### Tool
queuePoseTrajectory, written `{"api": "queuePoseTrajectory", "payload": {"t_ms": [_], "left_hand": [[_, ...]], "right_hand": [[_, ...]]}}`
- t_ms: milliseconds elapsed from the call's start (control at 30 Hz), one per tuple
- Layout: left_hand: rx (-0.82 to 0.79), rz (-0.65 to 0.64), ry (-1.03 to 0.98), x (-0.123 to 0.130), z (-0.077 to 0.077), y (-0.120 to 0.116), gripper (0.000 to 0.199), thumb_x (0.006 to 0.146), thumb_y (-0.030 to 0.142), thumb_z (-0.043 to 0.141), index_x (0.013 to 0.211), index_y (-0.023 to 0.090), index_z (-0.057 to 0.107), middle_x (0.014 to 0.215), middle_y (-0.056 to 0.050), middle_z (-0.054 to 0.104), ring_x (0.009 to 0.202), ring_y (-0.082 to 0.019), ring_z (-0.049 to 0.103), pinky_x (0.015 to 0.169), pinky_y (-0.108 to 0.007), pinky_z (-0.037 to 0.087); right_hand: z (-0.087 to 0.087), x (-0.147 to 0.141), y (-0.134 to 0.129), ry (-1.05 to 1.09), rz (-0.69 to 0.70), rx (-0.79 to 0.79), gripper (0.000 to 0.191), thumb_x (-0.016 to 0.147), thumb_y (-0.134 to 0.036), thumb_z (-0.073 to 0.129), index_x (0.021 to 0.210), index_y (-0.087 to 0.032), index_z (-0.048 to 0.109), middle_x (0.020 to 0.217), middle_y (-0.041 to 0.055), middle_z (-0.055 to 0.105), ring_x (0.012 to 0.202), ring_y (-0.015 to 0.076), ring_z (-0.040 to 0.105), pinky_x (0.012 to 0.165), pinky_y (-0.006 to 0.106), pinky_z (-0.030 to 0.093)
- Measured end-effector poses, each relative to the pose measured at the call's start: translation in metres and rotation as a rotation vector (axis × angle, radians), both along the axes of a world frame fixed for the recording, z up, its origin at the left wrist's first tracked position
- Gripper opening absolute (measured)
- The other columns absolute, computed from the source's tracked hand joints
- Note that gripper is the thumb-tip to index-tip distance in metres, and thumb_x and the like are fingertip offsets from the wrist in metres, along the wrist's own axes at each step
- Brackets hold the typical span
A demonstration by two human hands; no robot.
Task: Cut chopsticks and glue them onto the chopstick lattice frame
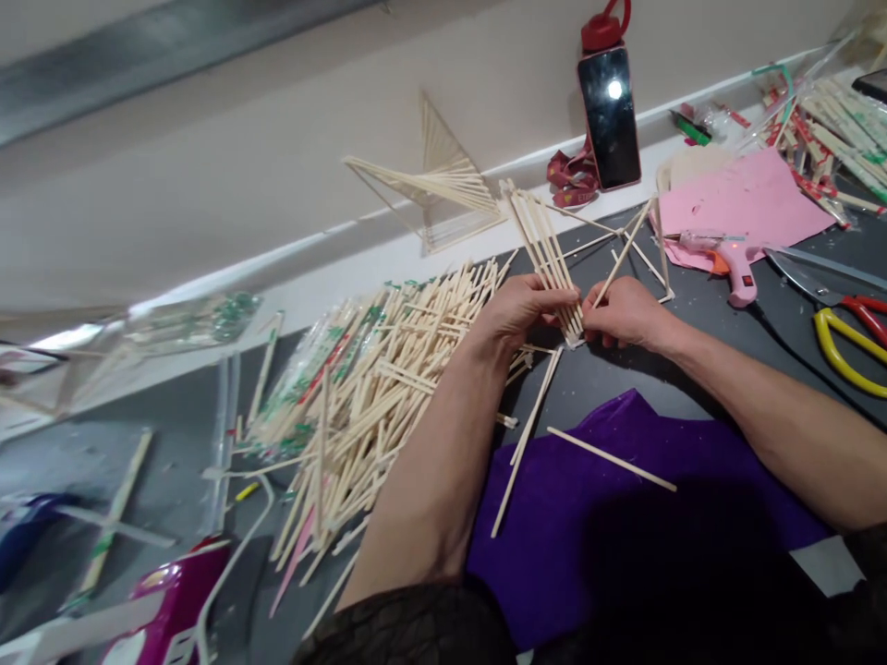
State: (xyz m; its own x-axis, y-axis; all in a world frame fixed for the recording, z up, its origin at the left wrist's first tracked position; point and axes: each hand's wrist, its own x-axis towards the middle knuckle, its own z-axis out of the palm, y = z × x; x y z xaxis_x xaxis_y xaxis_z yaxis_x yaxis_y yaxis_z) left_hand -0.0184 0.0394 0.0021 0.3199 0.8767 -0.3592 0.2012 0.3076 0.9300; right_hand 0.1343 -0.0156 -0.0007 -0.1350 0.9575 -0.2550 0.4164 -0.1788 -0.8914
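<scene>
My left hand (530,309) is closed around the lower part of a fan of chopsticks (544,235), whose ends come together at a whitish joint. Close beside it, my right hand (624,314) pinches a single slanting chopstick (624,249). Whether that stick is joined to the frame of chopsticks (582,245) behind is unclear. Below my hands, two chopsticks (525,443) reach down onto a purple cloth (533,517), where another loose chopstick (610,459) lies. Left of my left forearm spreads a big pile of loose chopsticks (394,388).
A twisted chopstick model (443,185) leans at the wall, left of a phone (610,115) propped on a red-capped bottle (601,30). To the right are a pink glue gun (741,268), pink sheet (755,199) and scissors (832,314). A magenta glue gun (173,591) lies front left.
</scene>
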Motion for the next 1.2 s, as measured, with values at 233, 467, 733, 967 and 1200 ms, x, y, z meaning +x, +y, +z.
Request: {"api": "queuePoseTrajectory", "payload": {"t_ms": [233,467,733,967,1200], "left_hand": [[0.02,0.062,-0.074,0.003,0.001,-0.001,0.036,0.045,0.028,0.085,0.074,0.013,0.07,0.063,-0.001,0.067,0.057,-0.011,0.059,0.05,-0.019,0.038],[0.104,0.179,-0.101,0.012,0.003,-0.003,0.037,0.048,0.035,0.083,0.072,0.012,0.067,0.062,-0.002,0.068,0.055,-0.01,0.059,0.049,-0.019,0.037],[0.135,0.186,-0.068,0.014,0.002,-0.005,0.032,0.055,0.036,0.077,0.073,0.013,0.065,0.063,-0.002,0.068,0.056,-0.011,0.06,0.049,-0.019,0.037],[0.149,0.171,-0.05,0.015,0.003,-0.004,0.032,0.051,0.035,0.078,0.069,0.013,0.062,0.058,-0.002,0.065,0.05,-0.01,0.055,0.044,-0.019,0.031],[0.154,0.173,-0.04,0.014,0.004,0.0,0.028,0.051,0.032,0.077,0.065,0.012,0.064,0.06,-0.002,0.066,0.048,-0.009,0.053,0.044,-0.02,0.031]], "right_hand": [[0.0,0.001,0.001,-0.016,0.009,-0.009,0.005,0.068,-0.011,0.055,0.069,-0.015,0.059,0.058,0.0021,0.065,0.042,0.0095,0.054,0.034,0.018,0.04],[0.0,0.001,0.0,-0.026,0.015,0.006,0.005,0.067,-0.011,0.055,0.069,-0.015,0.058,0.059,0.0024,0.066,0.041,0.0095,0.055,0.033,0.017,0.04],[0.0,0.001,-0.001,0.015,0.033,0.014,0.006,0.07,-0.011,0.054,0.066,-0.015,0.057,0.058,0.0022,0.063,0.042,0.0095,0.054,0.033,0.017,0.039],[0.0,0.0,0.0,0.053,0.032,-0.017,0.008,0.069,-0.01,0.053,0.065,-0.015,0.056,0.056,0.0011,0.062,0.041,0.0093,0.053,0.033,0.018,0.039],[0.008,0.005,0.001,0.103,0.034,-0.054,0.009,0.069,-0.011,0.053,0.063,-0.016,0.058,0.057,-0.0001,0.063,0.045,0.0086,0.055,0.036,0.017,0.039]]}}
